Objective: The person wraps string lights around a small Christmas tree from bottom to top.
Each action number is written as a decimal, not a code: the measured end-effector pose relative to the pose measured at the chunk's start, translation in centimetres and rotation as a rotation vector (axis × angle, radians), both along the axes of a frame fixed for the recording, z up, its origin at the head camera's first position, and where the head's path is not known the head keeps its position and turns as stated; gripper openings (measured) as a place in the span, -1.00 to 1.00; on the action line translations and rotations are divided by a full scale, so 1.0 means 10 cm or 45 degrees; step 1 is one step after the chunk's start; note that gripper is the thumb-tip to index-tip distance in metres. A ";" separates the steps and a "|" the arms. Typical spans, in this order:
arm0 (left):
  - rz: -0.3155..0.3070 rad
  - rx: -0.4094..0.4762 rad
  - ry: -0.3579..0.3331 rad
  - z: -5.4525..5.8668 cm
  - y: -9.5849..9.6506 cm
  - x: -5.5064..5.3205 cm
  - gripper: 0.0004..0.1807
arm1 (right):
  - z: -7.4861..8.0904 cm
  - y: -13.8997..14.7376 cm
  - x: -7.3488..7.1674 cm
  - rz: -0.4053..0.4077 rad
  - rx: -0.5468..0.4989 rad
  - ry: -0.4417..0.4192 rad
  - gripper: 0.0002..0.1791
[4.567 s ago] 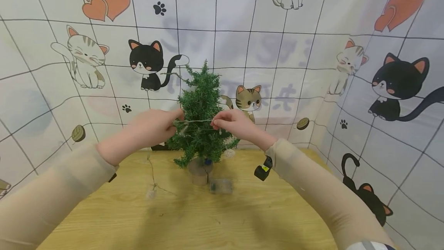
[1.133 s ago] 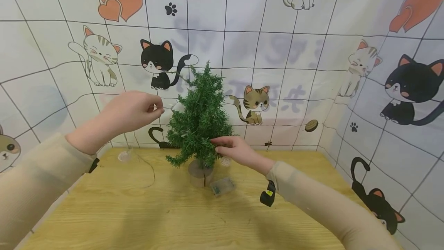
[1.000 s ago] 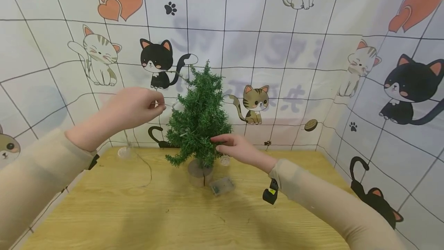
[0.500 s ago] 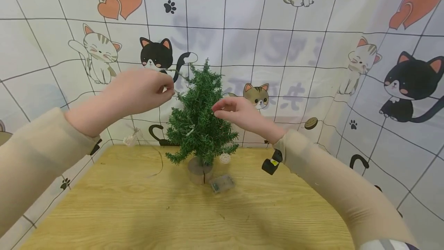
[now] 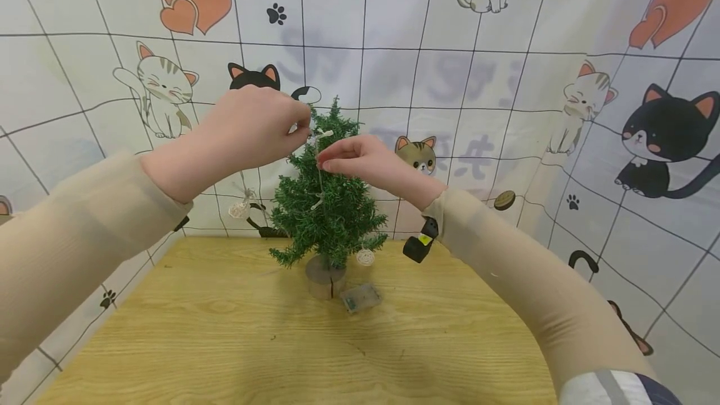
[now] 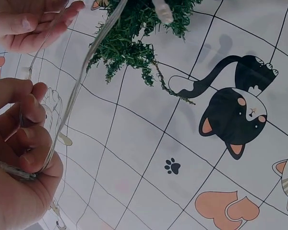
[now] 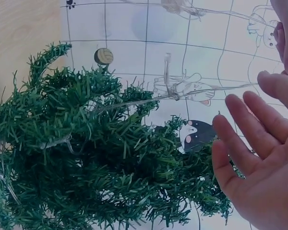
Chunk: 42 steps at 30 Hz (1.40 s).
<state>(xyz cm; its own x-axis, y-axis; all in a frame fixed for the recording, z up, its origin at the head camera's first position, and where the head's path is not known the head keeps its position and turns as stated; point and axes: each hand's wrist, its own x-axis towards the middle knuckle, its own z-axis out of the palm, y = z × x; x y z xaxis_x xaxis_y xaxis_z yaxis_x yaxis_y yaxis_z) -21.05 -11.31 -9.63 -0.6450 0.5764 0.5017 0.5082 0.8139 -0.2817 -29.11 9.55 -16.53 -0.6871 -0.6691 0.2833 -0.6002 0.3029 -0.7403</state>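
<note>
A small green artificial Christmas tree [image 5: 343, 205] stands on a round wooden base [image 5: 320, 286]. My left hand [image 5: 253, 124], left of the treetop, grips a thin clear string-light wire with curled fingers; in the left wrist view, wire loops [image 6: 73, 98] pass through that hand. From there the wire [image 7: 206, 89] runs taut into the branches, with a small clear bulb on it. My right hand [image 7: 259, 158] is beside this wire in front of the upper tree, its fingers loosely extended and a fingertip right at the wire. A white woven ball [image 5: 239, 210] hangs below my left hand.
A clear battery box [image 5: 362, 297] lies on the wooden table [image 5: 225, 342] in front of the base. Another white woven ball [image 5: 365, 257] is at the tree's lower right. A cat-print cloth [image 5: 450, 80] closes off the back and sides.
The left hand has risen and moved right toward the treetop, bringing the wire and hanging ball along. The right hand has left the lower branches and come up to the upper front.
</note>
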 end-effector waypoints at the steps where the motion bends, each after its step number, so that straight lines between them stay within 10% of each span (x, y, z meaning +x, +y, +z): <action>1: -0.001 -0.003 0.021 0.01 0.01 -0.01 -0.77 | 0.01 0.00 0.00 -0.016 -0.002 0.009 -0.66; 13: 0.153 0.025 0.127 0.04 0.02 -0.08 -0.65 | -0.01 -0.14 -0.05 -0.077 -0.027 -0.016 -0.66; 27: 0.356 0.013 0.041 0.01 -0.08 -0.08 -0.66 | -0.14 -0.35 -0.04 -0.005 0.094 -0.118 -0.61; 42: 0.344 0.013 -0.014 -0.14 -0.30 -0.15 -0.63 | -0.73 -0.10 -0.01 -0.161 0.474 0.249 -0.68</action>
<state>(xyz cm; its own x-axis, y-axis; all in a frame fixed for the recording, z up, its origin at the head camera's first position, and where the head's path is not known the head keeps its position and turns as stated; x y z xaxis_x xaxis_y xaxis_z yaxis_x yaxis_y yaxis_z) -22.50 -14.27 -11.00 -0.7802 0.3776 0.4987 0.2751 0.9231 -0.2686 -29.19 8.57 -23.79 -0.7276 -0.6643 0.1711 -0.6591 0.6078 -0.4429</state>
